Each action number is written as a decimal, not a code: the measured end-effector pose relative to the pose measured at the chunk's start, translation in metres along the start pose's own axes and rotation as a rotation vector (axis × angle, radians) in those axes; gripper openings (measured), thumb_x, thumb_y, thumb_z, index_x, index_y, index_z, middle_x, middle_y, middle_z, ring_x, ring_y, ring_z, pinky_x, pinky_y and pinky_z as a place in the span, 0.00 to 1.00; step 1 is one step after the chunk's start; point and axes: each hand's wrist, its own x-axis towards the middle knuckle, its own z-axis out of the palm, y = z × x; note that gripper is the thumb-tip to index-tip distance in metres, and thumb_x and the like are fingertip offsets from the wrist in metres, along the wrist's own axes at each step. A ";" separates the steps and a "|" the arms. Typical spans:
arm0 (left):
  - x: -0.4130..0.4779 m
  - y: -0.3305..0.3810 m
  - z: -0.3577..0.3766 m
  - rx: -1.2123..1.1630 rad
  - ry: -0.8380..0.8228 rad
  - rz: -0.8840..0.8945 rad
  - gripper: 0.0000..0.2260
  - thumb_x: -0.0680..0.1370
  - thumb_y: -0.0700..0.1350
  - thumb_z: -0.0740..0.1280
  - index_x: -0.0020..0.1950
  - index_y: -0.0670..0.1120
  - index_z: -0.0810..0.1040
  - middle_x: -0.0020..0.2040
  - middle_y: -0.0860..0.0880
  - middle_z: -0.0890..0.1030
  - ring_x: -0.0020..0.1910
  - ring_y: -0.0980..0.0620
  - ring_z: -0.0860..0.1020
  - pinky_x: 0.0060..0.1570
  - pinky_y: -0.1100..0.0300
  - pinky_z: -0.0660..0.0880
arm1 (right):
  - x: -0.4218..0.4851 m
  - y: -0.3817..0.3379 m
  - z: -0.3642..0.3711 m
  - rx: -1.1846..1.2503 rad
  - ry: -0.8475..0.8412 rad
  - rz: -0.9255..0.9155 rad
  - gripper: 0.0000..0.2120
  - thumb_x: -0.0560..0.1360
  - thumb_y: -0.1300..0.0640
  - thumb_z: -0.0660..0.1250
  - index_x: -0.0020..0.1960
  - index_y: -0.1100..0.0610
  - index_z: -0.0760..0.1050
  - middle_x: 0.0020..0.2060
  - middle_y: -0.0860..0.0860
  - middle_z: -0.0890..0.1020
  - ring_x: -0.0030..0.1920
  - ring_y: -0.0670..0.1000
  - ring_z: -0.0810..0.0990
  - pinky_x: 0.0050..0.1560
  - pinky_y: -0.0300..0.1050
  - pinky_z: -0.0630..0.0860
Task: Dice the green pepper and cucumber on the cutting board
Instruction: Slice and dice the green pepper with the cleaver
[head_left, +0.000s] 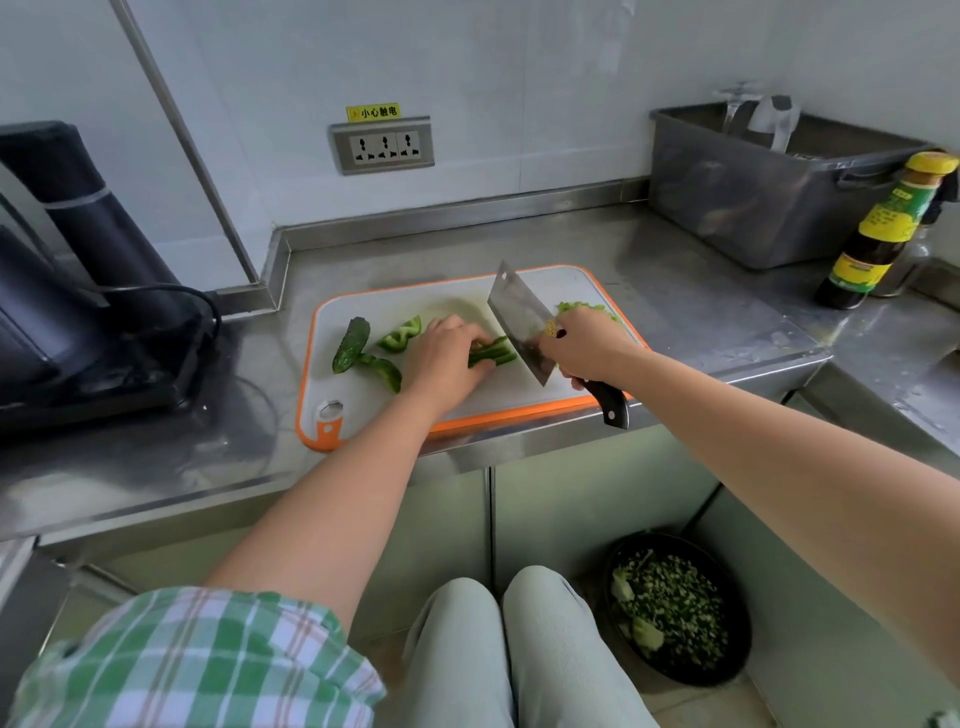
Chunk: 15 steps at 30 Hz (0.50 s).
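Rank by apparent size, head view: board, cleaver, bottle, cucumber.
1. board
2. cleaver and bottle: about alike, and the bottle stands farther off, so unranked
3. cucumber

**Steel counter, L-shaped, with floor below**

Stainless steel counter (675, 270) running from the left edge of the frame to the right, where it turns a corner.
- Left: black appliance (62, 291), with a black cord (197, 306) looping beside it.
- Centre, at the front edge: white cutting board (363, 410) with an orange rim.
- Upper right, against the wall: grey metal tub (753, 208).
- Far right: dark sauce bottle (878, 234) with a yellow cap, upright, near the tub.

Floor (727, 712), lower right: black basin (740, 613) of chopped greens.
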 end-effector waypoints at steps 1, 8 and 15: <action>0.001 0.000 0.001 0.005 0.003 -0.007 0.18 0.75 0.51 0.70 0.64 0.48 0.76 0.56 0.46 0.77 0.58 0.44 0.73 0.57 0.50 0.71 | 0.000 -0.001 0.000 -0.010 0.012 -0.001 0.07 0.78 0.58 0.58 0.45 0.62 0.70 0.29 0.54 0.76 0.23 0.52 0.75 0.25 0.38 0.70; 0.000 0.001 0.005 -0.008 0.024 -0.018 0.15 0.76 0.52 0.68 0.62 0.50 0.78 0.54 0.47 0.77 0.56 0.45 0.73 0.54 0.53 0.71 | 0.000 -0.004 0.001 -0.140 0.019 -0.026 0.06 0.77 0.60 0.58 0.43 0.62 0.70 0.33 0.57 0.79 0.26 0.55 0.78 0.28 0.39 0.72; 0.001 0.003 0.007 0.035 0.001 -0.042 0.19 0.76 0.55 0.67 0.64 0.48 0.76 0.57 0.45 0.75 0.58 0.43 0.71 0.56 0.53 0.69 | 0.004 -0.008 -0.010 -0.147 0.022 -0.035 0.09 0.77 0.58 0.57 0.44 0.63 0.72 0.30 0.54 0.77 0.23 0.52 0.76 0.27 0.39 0.71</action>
